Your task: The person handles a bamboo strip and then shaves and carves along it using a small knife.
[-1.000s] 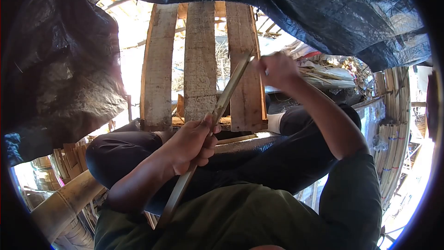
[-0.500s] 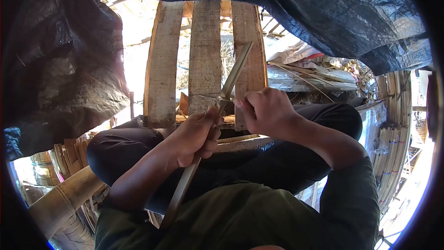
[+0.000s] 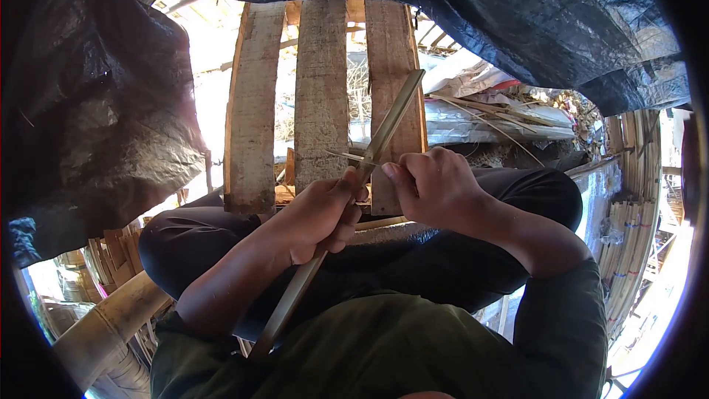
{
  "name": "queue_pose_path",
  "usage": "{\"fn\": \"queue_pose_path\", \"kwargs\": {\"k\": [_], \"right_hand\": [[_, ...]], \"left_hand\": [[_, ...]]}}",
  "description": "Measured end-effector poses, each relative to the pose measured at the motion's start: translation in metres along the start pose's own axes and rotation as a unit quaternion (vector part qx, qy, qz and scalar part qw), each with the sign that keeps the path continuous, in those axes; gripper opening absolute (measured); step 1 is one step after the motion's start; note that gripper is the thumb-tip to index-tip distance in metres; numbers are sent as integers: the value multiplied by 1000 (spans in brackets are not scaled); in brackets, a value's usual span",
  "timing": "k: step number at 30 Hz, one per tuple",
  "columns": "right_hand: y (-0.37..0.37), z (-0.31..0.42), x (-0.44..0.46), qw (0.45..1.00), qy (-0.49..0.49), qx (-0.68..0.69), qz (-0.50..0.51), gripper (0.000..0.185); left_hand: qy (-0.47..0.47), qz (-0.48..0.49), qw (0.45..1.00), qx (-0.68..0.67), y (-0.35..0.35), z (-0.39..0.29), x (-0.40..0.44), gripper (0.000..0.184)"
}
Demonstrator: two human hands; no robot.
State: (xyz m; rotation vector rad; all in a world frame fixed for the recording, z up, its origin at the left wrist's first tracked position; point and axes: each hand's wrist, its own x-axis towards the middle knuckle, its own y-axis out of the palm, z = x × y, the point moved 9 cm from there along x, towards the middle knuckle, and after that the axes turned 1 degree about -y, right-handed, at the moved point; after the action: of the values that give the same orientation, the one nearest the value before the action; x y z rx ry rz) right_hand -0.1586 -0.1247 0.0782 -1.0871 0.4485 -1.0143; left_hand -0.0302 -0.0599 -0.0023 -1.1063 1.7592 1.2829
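A long, narrow bamboo strip (image 3: 396, 120) runs diagonally from the lap up past the slatted wood. My left hand (image 3: 319, 216) is wrapped round its middle. Just above that grip, a thin knife blade (image 3: 344, 155) lies across the strip, its tip pointing left. The fingers of my right hand (image 3: 436, 186) are closed on the knife's end at the strip's right side; the handle is hidden inside them. The strip's lower part (image 3: 289, 306) rests against the dark green shirt.
Three upright wooden slats (image 3: 321, 96) stand in front. Dark plastic sheeting (image 3: 96, 118) hangs at the left and overhead. A thick bamboo pole (image 3: 111, 325) is at the lower left. Bundled strips (image 3: 624, 251) stand at the right, with thin sticks (image 3: 509, 118) behind the right knee.
My right hand has come down from the strip's upper end to beside my left hand, and the blade now shows across the strip. Lately both hands and the strip shifted slightly right.
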Motion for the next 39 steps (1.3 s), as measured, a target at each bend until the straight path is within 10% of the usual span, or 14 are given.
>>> {"fn": "queue_pose_path", "kwargs": {"k": [11, 20, 23, 26, 30, 32, 34, 39], "right_hand": [[27, -25, 9, 991, 8, -37, 126, 26], [29, -67, 30, 945, 183, -44, 266, 55], [32, -23, 15, 994, 5, -16, 109, 51], [40, -60, 28, 959, 136, -78, 236, 50], [27, -79, 38, 981, 117, -91, 124, 48], [34, -61, 27, 952, 177, -52, 243, 54], [30, -20, 21, 982, 39, -36, 182, 53], [30, -91, 41, 952, 192, -69, 229, 55]], "left_hand": [[25, 20, 999, -19, -4, -1, 10, 40], [26, 29, 999, -30, 1, -3, 1, 40], [24, 46, 998, -39, 3, -1, -1, 39], [17, 60, 997, -52, 4, 5, 2, 39], [15, 66, 997, -48, 5, 4, 2, 39], [16, 56, 998, -38, 5, 4, -1, 40], [14, 46, 998, -28, 6, 3, -2, 40], [24, 46, 998, -21, 6, 5, -3, 41]]}}
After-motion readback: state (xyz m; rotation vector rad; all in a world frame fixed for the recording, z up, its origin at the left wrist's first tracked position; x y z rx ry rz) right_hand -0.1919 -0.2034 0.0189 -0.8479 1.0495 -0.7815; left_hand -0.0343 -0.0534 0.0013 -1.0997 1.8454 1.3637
